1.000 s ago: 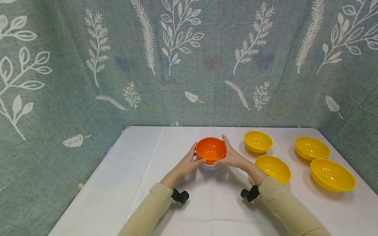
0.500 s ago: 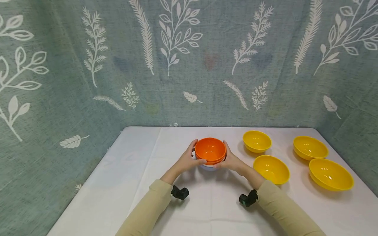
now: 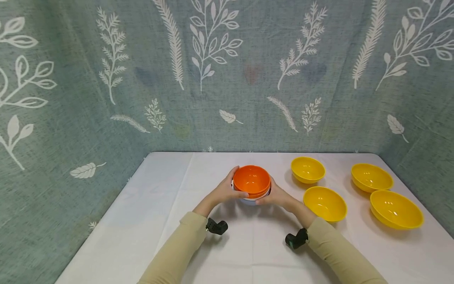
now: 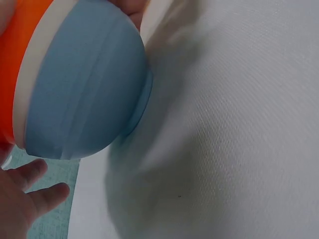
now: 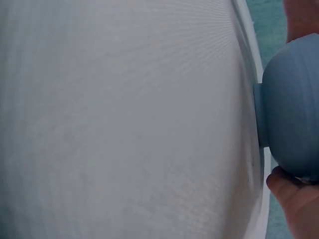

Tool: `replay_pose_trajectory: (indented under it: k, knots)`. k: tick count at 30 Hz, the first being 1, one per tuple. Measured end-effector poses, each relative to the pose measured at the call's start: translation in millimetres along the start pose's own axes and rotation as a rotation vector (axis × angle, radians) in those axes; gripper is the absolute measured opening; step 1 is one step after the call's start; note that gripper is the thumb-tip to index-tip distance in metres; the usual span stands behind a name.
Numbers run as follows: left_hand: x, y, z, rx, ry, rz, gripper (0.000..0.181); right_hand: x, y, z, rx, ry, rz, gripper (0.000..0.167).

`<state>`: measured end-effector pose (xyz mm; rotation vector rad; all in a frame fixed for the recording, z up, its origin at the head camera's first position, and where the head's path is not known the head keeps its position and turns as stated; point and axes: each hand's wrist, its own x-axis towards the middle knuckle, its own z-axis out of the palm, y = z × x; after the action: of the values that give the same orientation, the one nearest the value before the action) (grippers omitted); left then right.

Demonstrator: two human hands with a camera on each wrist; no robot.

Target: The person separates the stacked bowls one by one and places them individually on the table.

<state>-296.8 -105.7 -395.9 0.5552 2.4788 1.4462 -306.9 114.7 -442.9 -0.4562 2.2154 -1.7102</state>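
A nested stack of bowls stands upright near the table's middle in the head view. Glossy orange bowls [image 3: 252, 180] sit on top, with more than one orange rim visible. Below them is a light blue bowl [image 4: 89, 84], which has a white band in the left wrist view. My left hand [image 3: 224, 192] grips the stack from the left, its thumb across the front. From the right my right hand [image 3: 278, 195] holds it, thumb also at the front. In the right wrist view fingers [image 5: 286, 186] touch the blue bowl's side. Whether its foot rests on the cloth is unclear.
Several yellow bowls lie apart on the right of the table: a small one [image 3: 307, 170], one nearer [image 3: 324, 204], and others [image 3: 371, 177] towards the right edge. White cloth [image 3: 170, 221] covers the table. A patterned green curtain [image 3: 227, 79] hangs behind and at the sides.
Both hands have settled more closely around the stack; the right hand's raised fingers have moved down behind it. The whole head view has shifted slightly.
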Motion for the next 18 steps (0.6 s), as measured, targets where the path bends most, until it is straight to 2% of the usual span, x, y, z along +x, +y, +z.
replay_pose_trajectory:
  k: [2, 6, 12, 18]
  knots:
    - [-3.4, 8.3, -0.3, -0.006, -0.007, 0.001, 0.098, -0.4, 2.0, -0.7, -0.009, -0.012, -0.012, 0.110]
    - [-3.3, 8.1, 1.8, -0.041, -0.009, 0.003, 0.099, -1.0, 2.5, 0.1, -0.009, -0.008, -0.007, 0.111]
    - [-2.4, 4.6, 6.2, -0.093, 0.037, 0.016, 0.097, -1.4, 1.2, 0.5, -0.018, 0.007, 0.009, 0.110]
    - [14.4, -22.4, 12.1, -0.135, 0.071, 0.038, 0.097, 0.0, 3.6, -1.1, -0.023, 0.004, 0.008, 0.111]
